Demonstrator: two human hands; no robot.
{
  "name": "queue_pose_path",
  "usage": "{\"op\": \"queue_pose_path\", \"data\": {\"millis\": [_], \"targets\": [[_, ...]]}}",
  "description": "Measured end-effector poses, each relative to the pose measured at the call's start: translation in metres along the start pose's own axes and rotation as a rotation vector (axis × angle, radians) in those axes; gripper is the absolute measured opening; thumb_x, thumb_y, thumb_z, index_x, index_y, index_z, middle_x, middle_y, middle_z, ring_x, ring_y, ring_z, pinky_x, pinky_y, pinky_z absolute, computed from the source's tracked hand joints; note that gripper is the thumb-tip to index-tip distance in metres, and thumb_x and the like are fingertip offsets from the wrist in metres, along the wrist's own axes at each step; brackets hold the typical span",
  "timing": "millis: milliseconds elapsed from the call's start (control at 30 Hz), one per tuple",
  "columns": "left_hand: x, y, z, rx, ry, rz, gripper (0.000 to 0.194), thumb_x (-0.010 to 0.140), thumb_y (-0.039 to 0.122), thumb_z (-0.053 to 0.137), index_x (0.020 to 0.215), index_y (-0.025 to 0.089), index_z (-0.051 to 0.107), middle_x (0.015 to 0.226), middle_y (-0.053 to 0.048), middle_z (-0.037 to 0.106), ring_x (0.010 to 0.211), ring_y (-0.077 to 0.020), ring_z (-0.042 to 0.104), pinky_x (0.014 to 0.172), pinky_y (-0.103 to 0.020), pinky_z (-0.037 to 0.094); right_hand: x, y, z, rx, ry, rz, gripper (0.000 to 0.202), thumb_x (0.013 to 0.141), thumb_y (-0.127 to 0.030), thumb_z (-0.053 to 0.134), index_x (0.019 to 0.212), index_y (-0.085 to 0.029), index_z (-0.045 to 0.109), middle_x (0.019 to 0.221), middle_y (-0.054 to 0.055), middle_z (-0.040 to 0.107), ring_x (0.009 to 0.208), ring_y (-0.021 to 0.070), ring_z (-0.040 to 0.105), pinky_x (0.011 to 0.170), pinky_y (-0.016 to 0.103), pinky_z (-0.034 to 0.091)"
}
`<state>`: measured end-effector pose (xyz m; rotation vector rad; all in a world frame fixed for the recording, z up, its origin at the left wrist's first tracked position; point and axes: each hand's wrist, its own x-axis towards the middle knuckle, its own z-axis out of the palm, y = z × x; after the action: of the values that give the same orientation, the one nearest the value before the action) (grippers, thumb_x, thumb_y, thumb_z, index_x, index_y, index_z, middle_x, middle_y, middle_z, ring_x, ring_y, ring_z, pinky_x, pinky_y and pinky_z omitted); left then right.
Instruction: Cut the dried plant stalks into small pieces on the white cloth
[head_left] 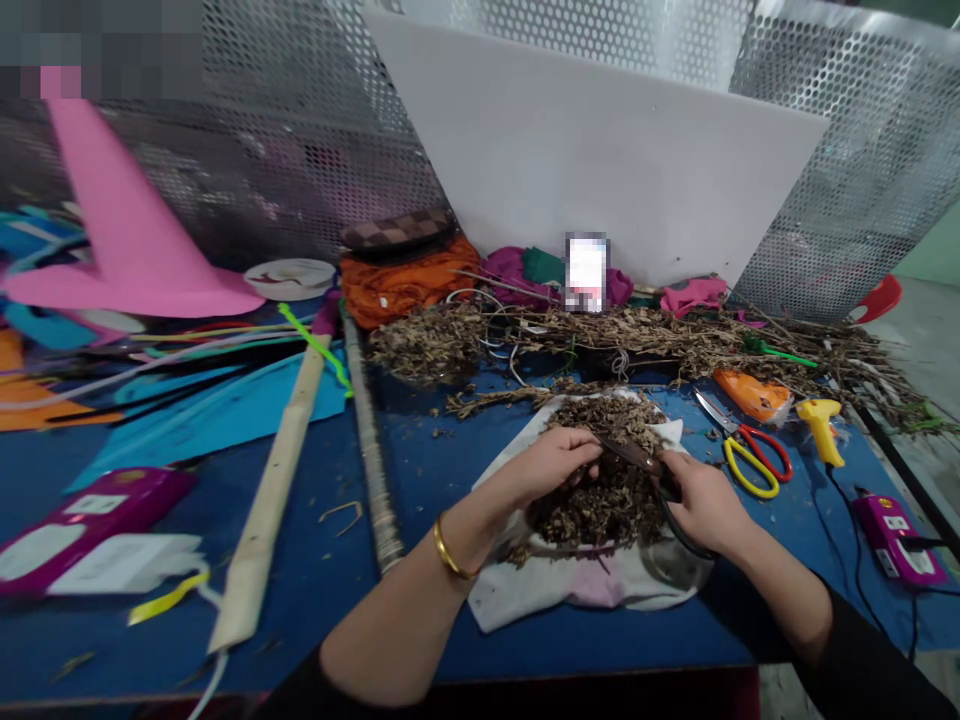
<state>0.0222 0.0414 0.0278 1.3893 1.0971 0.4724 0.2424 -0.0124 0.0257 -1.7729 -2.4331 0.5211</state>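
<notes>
My right hand (703, 502) grips a pair of dark-handled scissors (628, 452), its blades pointing left over a pile of dried brown leaves (589, 515). Close to the blade tips, my left hand (556, 462) is closed in a pinch above the same pile; what sits between its fingers is hidden. Beneath the leaves lies a white cloth (517, 598) with a pinkish patch. A clear round rim (675, 562) shows at the cloth's right side, under my right hand.
Red-and-yellow-handled scissors (754, 462), a yellow glue gun (821, 425) and a purple device (896, 540) lie right. Dried stems (660, 335) stretch across the back, before a white board (600, 150). Left are a wooden stick (274, 500), a wrapped pole (371, 450) and a pink hat (124, 220).
</notes>
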Motion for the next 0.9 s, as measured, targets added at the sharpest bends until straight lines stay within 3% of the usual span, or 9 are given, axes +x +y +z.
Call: {"op": "queue_pose_path", "data": {"millis": [167, 500, 700, 900], "targets": [[0.0078, -0.0099, 0.0044, 0.043, 0.043, 0.086, 0.022, 0.068, 0.033, 0.051, 0.061, 0.014, 0.057, 0.049, 0.005, 0.045, 0.048, -0.008, 0.037, 0.048, -0.019, 0.028, 0.0014, -0.0022, 0.0019, -0.103, -0.015, 0.03, 0.042, 0.076, -0.027, 0.048, 0.118, -0.02, 0.041, 0.106, 0.008, 0.056, 0.085, 0.0187, 0.056, 0.067, 0.024, 0.034], [0.0073, -0.0097, 0.0045, 0.011, 0.039, 0.024, 0.027, 0.067, 0.036, 0.053, 0.068, 0.012, 0.064, 0.047, 0.005, 0.04, 0.047, -0.0083, 0.033, 0.047, -0.021, 0.021, 0.0005, -0.0032, 0.0027, -0.084, -0.026, 0.017, 0.033, 0.077, -0.022, 0.047, 0.109, -0.02, 0.045, 0.099, 0.007, 0.058, 0.084, 0.0175, 0.056, 0.067, 0.023, 0.033], [0.0067, -0.0087, 0.0027, -0.006, 0.023, 0.025, 0.028, 0.067, 0.037, 0.054, 0.069, 0.01, 0.064, 0.048, 0.005, 0.043, 0.048, -0.0082, 0.033, 0.048, -0.021, 0.021, 0.0008, -0.0016, 0.0043, -0.104, -0.027, -0.002, 0.031, 0.077, -0.021, 0.044, 0.109, -0.02, 0.045, 0.095, 0.006, 0.059, 0.082, 0.0178, 0.057, 0.065, 0.023, 0.033], [0.0089, -0.0098, 0.0072, -0.011, -0.012, 0.03, 0.029, 0.066, 0.037, 0.054, 0.068, 0.01, 0.063, 0.052, 0.003, 0.046, 0.049, -0.0081, 0.034, 0.049, -0.021, 0.023, 0.002, -0.0003, 0.0069, -0.145, 0.002, 0.012, 0.046, 0.078, -0.028, 0.047, 0.122, -0.019, 0.038, 0.108, 0.009, 0.054, 0.088, 0.0198, 0.056, 0.068, 0.025, 0.035]]}}
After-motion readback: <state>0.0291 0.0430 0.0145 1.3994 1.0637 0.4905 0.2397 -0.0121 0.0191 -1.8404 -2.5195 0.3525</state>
